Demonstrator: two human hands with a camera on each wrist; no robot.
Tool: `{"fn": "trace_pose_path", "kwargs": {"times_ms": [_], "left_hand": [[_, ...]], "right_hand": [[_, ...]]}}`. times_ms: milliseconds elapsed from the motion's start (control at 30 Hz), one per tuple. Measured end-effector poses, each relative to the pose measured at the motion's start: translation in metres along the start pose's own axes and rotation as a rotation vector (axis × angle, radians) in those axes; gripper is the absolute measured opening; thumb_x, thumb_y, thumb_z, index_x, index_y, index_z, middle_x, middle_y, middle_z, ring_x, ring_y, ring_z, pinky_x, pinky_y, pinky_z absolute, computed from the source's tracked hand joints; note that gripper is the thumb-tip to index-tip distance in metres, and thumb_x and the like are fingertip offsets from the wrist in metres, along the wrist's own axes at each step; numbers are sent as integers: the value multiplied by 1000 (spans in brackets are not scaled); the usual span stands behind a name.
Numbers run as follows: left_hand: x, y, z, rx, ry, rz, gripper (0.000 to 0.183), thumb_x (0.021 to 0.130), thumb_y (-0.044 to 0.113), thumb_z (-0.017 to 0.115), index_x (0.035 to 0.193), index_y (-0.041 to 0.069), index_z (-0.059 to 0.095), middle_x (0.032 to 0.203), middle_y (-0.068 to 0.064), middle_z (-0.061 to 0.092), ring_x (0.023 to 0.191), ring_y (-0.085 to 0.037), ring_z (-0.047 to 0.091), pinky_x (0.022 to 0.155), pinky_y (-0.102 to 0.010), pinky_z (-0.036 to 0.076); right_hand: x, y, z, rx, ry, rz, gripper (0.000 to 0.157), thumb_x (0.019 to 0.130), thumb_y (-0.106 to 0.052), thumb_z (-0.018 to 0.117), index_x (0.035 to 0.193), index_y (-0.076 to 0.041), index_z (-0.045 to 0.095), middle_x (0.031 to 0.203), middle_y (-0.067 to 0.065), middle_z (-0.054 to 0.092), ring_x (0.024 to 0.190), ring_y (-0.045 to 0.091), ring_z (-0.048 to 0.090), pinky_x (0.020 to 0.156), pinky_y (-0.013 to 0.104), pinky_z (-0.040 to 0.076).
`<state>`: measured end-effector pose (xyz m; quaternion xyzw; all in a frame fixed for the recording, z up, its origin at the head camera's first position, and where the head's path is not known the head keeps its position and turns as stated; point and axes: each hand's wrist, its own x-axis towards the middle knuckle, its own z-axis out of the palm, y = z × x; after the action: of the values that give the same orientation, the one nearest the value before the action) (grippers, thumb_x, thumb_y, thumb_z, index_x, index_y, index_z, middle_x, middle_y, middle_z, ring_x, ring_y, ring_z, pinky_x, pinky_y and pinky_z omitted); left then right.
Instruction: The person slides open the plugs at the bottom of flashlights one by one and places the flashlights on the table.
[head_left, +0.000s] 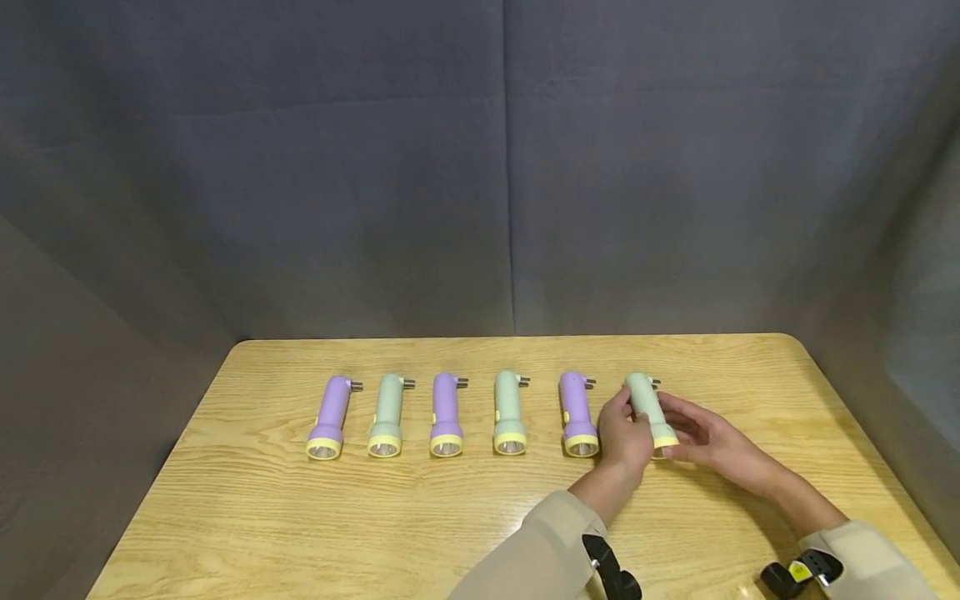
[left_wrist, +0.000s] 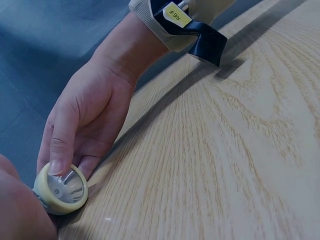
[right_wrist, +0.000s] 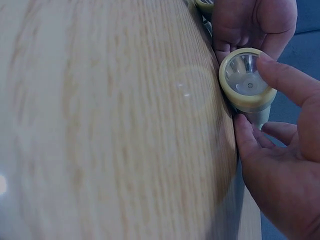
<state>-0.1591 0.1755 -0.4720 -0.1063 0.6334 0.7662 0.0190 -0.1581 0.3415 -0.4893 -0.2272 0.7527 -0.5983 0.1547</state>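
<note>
A pale green flashlight (head_left: pixel 643 395) with a yellow rim lies at the right end of a row, its lens toward me and its metal plug prongs at the far end. My left hand (head_left: pixel 626 435) holds it from the left, fingers along the body. From the right, my right hand (head_left: pixel 718 448) grips it near the head. In the right wrist view, the right thumb (right_wrist: pixel 285 80) rests over the edge of the lens (right_wrist: pixel 245 75), and the other fingers curl beside the body. The left wrist view shows the yellow rim (left_wrist: pixel 77 206) between both hands; most of the body is hidden there.
Left of the hands, purple and green flashlights alternate in a row; the nearest is a purple flashlight (head_left: pixel 576 404), close to my left hand. All lie on a light wooden table (head_left: pixel 300 517). Grey curtains (head_left: pixel 360 183) enclose its back and sides.
</note>
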Motion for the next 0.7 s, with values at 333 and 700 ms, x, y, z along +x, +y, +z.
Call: {"fn": "trace_pose_path", "kwargs": {"times_ms": [333,700], "left_hand": [[2,0,-1,-26,14,15,44,93,-16,55,135,-5,60,117,-18,67,112,-31,62,99,-48,52],[-1,0,-4,153,-45,89,43,95,-3,63,138,-2,59,128,-14,64,123,-25,57,107,-41,48]], "right_hand": [[1,-1,0,-10,4,16,78,97,4,64,156,13,13,156,43,16,131,-9,43,104,10,39],[-2,-2,1,-57,40,56,71,102,-2,58,156,13,15,156,40,21,127,-13,43,101,10,42]]}}
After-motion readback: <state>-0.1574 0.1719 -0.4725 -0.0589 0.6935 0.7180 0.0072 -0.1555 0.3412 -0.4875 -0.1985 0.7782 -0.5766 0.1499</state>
